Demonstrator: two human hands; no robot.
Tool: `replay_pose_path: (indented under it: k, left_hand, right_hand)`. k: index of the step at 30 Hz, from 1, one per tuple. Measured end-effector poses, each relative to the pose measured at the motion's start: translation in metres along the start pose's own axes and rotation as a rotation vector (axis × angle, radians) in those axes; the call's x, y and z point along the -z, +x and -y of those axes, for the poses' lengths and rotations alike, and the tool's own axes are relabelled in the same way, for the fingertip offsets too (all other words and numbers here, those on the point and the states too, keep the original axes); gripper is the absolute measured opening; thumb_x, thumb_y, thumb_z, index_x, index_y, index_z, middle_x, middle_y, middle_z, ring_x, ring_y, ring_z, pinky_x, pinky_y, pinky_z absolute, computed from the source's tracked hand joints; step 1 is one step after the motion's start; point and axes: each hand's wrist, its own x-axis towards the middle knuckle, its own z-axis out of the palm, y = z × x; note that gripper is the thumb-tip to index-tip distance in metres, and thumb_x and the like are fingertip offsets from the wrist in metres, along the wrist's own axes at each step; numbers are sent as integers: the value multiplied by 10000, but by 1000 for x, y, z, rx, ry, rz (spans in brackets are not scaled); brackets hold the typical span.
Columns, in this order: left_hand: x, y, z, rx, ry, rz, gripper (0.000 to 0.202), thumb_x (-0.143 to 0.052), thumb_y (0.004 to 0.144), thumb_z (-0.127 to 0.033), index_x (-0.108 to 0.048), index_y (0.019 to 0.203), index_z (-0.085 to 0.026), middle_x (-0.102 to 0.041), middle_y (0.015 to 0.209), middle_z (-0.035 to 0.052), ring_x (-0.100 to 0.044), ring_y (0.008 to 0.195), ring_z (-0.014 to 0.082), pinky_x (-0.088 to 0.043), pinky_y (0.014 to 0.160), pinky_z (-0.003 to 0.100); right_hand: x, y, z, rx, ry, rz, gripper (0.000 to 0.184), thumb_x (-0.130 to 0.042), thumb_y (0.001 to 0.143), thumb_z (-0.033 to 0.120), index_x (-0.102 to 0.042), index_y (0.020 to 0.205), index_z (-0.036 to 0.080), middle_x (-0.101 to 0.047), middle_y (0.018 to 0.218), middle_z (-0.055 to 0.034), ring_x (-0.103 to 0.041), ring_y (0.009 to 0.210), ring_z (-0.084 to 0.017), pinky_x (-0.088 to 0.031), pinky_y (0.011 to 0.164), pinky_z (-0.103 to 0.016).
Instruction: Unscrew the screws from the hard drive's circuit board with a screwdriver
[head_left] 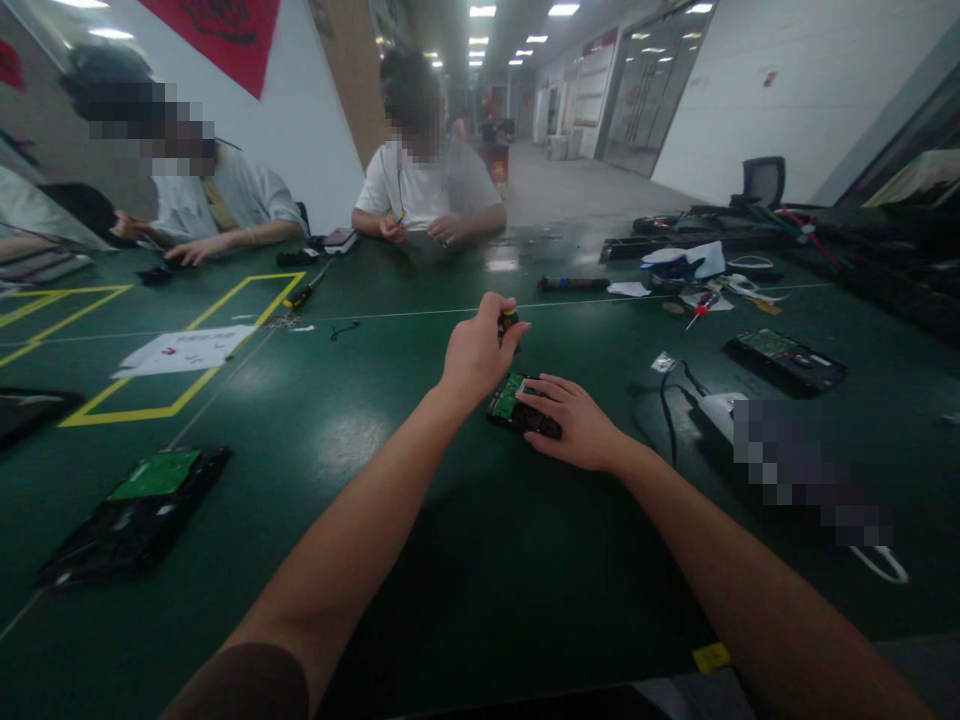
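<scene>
My left hand (pixel 480 345) is closed around a screwdriver (pixel 510 320) with a yellow-and-black handle, held upright above an opened black device. That device (pixel 504 408) lies on the table and shows a green circuit board. My fingers and the board's surroundings hide the screwdriver's shaft and tip. Across the device's right part rests my right hand (pixel 574 425), fingers over its top and thumb at the near edge, gripping it against the table.
Similar opened devices lie at left (pixel 154 490) and right (pixel 784 360). A power strip (pixel 787 460) with a cable sits right of my arm. Another screwdriver (pixel 300 296), a paper sheet (pixel 184 350) and a red screwdriver (pixel 702 308) lie further off. People sit opposite.
</scene>
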Motion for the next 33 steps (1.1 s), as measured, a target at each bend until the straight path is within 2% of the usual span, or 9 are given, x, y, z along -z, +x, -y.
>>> replay_pose_path:
  k: [5, 9, 13, 17, 20, 22, 27, 30, 33]
  left_hand:
    - [-3, 0, 1, 36, -79, 16, 254, -686, 933, -303, -556, 1142, -240, -756, 1056, 74, -739, 978, 214, -573, 860, 343]
    - [-2, 0, -1, 9, -115, 51, 209, -654, 950, -303, -579, 1136, -245, -760, 987, 60, -739, 930, 205, -583, 862, 352]
    - [-1, 0, -3, -15, -170, 70, 170, -604, 967, -265, -649, 1130, -249, -751, 1041, 61, -723, 958, 194, -598, 856, 337]
    - [-8, 1, -2, 91, -447, 138, 252, -516, 990, -212, -650, 1203, -228, -713, 1154, 81, -707, 924, 162, -630, 725, 287]
    - [-13, 3, -1, 171, -657, 156, 249, -513, 991, -196, -641, 1204, -206, -698, 1168, 83, -684, 1028, 157, -644, 822, 304]
    - [-14, 4, -2, 214, -718, 155, 217, -569, 978, -233, -653, 1174, -193, -702, 1110, 76, -678, 1002, 149, -644, 852, 317]
    - [-8, 5, -4, 269, -675, 121, 173, -651, 928, -300, -721, 1043, -192, -696, 981, 52, -652, 839, 123, -637, 733, 263]
    - [-3, 6, -5, 283, -625, 101, 177, -657, 905, -285, -756, 1034, -216, -709, 991, 54, -650, 830, 131, -591, 620, 215]
    - [2, 6, -6, 304, -648, 146, 194, -608, 912, -258, -761, 1030, -241, -728, 1024, 54, -667, 866, 151, -563, 568, 210]
  right_hand:
    - [-1, 0, -1, 4, -7, -8, 625, -688, 895, 459, -574, 1470, 243, -525, 1551, -121, -414, 1471, -390, -332, 1193, -631]
    - [-2, 0, -1, 4, -5, -11, 624, -681, 898, 464, -567, 1473, 249, -523, 1554, -114, -413, 1473, -385, -328, 1195, -632]
    - [-2, -1, -1, 0, -2, -18, 620, -688, 892, 458, -574, 1468, 258, -531, 1546, -113, -414, 1473, -385, -326, 1197, -630]
    - [-3, -1, -1, -4, 2, -16, 622, -693, 887, 452, -574, 1469, 270, -527, 1549, -114, -407, 1475, -391, -322, 1190, -648]
    - [-2, -1, -1, -6, 4, -14, 627, -694, 885, 456, -568, 1473, 279, -528, 1549, -108, -412, 1473, -388, -322, 1190, -650]
    - [-1, -1, 0, -7, -1, -11, 627, -692, 887, 459, -569, 1473, 273, -531, 1547, -105, -415, 1472, -382, -323, 1197, -637]
    - [1, -1, 1, -7, -2, -8, 624, -678, 902, 471, -568, 1474, 249, -523, 1554, -113, -404, 1480, -380, -325, 1200, -627]
    - [1, -1, 1, -2, 0, -12, 623, -692, 895, 462, -576, 1469, 250, -526, 1550, -117, -406, 1479, -378, -325, 1203, -616]
    - [-1, -1, 0, -3, 2, -24, 626, -700, 888, 450, -575, 1472, 262, -536, 1541, -113, -411, 1476, -377, -325, 1204, -613]
